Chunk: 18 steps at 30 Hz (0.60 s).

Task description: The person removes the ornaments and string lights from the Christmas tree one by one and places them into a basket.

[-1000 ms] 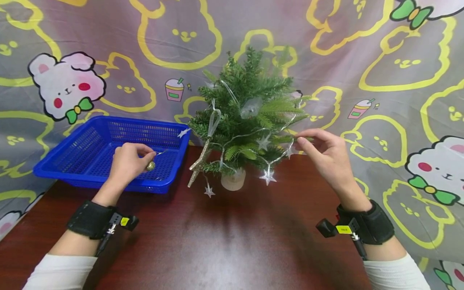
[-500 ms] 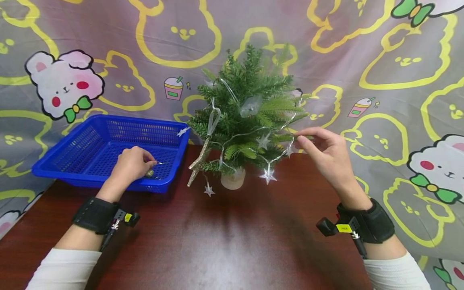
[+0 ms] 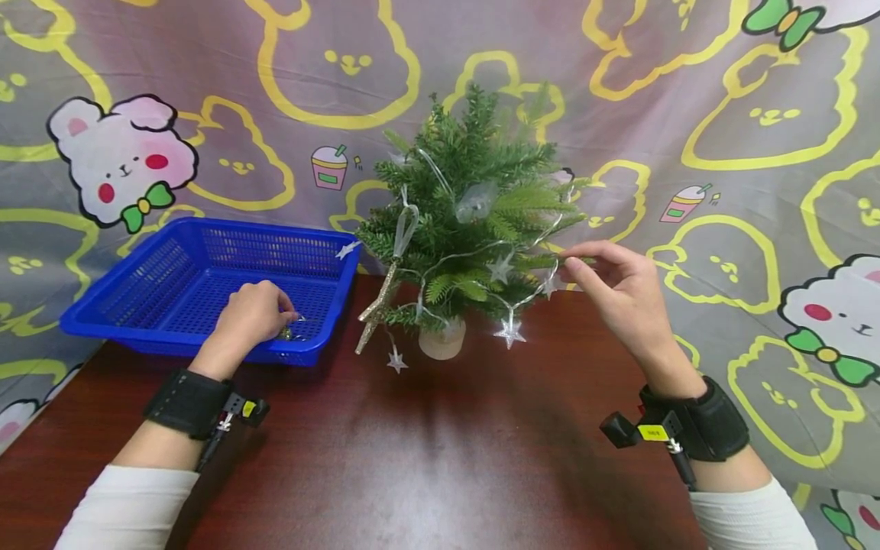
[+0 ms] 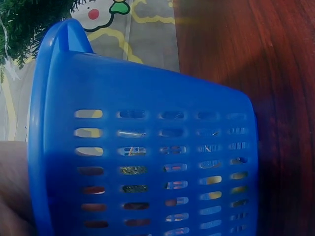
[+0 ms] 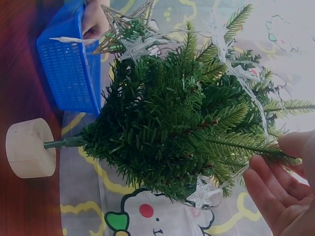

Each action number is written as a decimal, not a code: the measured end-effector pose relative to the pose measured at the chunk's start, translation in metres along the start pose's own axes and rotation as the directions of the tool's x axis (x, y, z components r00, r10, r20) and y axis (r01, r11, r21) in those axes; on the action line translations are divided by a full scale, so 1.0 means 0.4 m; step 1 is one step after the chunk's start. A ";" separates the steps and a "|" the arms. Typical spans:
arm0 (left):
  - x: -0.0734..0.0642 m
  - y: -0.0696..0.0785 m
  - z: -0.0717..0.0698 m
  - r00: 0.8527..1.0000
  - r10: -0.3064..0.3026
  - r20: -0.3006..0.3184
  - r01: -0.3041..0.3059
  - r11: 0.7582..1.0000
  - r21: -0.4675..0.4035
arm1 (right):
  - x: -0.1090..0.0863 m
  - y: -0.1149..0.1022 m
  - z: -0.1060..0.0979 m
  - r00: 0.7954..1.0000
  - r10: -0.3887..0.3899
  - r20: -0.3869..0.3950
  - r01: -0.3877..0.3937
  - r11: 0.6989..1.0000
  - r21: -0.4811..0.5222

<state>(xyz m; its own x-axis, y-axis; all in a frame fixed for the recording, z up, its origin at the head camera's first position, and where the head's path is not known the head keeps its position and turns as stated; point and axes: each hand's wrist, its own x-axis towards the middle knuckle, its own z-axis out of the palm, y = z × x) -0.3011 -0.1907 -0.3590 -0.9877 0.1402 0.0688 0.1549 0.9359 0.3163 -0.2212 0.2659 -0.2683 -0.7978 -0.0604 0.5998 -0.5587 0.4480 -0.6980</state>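
Gold ornament [image 3: 285,334] sat in the blue basket [image 3: 271,248], 9 o'clock of the tree [image 3: 481,153]. Left hand [image 3: 250,315] was beside it; couldn't tell if its grip had it. Right hand [image 3: 629,302] pinched a branch tip [image 5: 231,142], 4 o'clock. Clean pick needed light fingertips, steady branch.

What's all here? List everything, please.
Tree: one, green, on table
Base: one, pale, beneath tree
Stars: several, clear, on tree
Large star: one, gold, tree's left
Ribbon: count unclear, whitish, on tree
Basket: one, blue, left of tree
Bauble: one, gold, in basket
Table: one, brown, underneath
Backdrop: one, grey and yellow, behind
Wrist straps: two, black, on wrists
Wrist cameras: two, black, on straps
Sleeves: two, white, on forearms
Left hand: one, bare, in basket
Right hand: one, bare, at branch tip
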 end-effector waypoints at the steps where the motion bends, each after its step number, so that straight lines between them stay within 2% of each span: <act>1: 0.002 -0.001 0.000 1.000 0.000 0.003 0.000 1.000 0.002 | 0.000 0.001 0.000 1.000 -0.004 0.003 0.004 1.000 -0.004; 5: 0.012 -0.006 0.001 0.999 0.012 0.036 -0.013 1.000 0.015 | 0.000 0.003 -0.003 1.000 -0.017 0.013 0.017 1.000 -0.022; 13: 0.025 -0.007 0.001 0.988 0.024 0.152 -0.030 0.999 0.034 | -0.005 0.004 -0.004 1.000 -0.017 0.018 0.018 0.999 -0.047; 18: 0.031 -0.009 0.006 0.983 0.029 0.180 -0.036 0.999 0.032 | -0.004 0.004 -0.005 0.999 -0.023 0.024 0.024 0.999 -0.049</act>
<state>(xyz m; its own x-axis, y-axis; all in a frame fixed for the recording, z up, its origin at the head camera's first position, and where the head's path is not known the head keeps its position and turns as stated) -0.3141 -0.1914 -0.3614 -0.9702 0.2235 -0.0938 0.1892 0.9403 0.2828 -0.2204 0.2686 -0.2697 -0.7901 -0.0924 0.6060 -0.5661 0.4893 -0.6634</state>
